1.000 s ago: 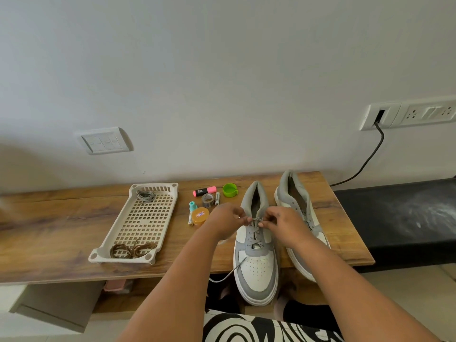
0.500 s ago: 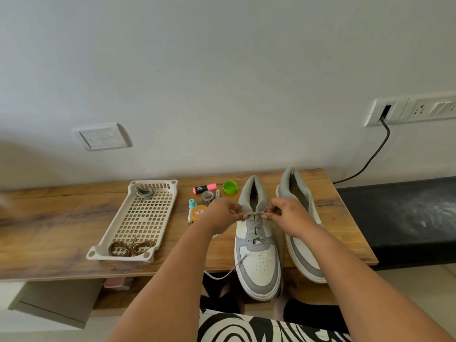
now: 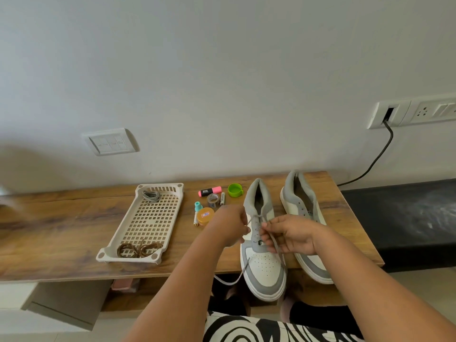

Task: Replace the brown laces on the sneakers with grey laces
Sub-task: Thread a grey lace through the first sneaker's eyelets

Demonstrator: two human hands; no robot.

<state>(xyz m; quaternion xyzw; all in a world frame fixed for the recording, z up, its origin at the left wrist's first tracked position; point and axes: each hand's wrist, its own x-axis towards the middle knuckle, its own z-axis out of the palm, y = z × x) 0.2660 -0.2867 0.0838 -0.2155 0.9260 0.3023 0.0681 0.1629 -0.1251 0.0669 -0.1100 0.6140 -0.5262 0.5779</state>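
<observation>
Two grey and white sneakers stand on the wooden shelf, toes toward me. The left sneaker (image 3: 265, 267) carries a grey lace (image 3: 256, 222) through its eyelets. My left hand (image 3: 228, 225) pinches one strand at the sneaker's left side. My right hand (image 3: 290, 234) pinches the other strand, which runs down across the tongue. A loose lace end (image 3: 232, 280) hangs off the shelf's front edge. The right sneaker (image 3: 303, 213) shows no lace. Brown laces (image 3: 138, 249) lie coiled at the near end of a cream tray (image 3: 170, 228); a coiled grey lace (image 3: 151, 195) lies at its far end.
Behind the left sneaker lie a pink highlighter (image 3: 209, 191), a green cap (image 3: 234, 190), a tape roll (image 3: 213, 200), a small teal bottle (image 3: 198, 206) and an orange tin (image 3: 205, 215). A black cable (image 3: 370, 166) runs from the wall socket. A dark bench (image 3: 399, 218) adjoins the shelf on the right.
Both hands have drawn slightly toward me and apart, and the grey lace strand in my right hand now slants down over the tongue. The camera has tilted a little.
</observation>
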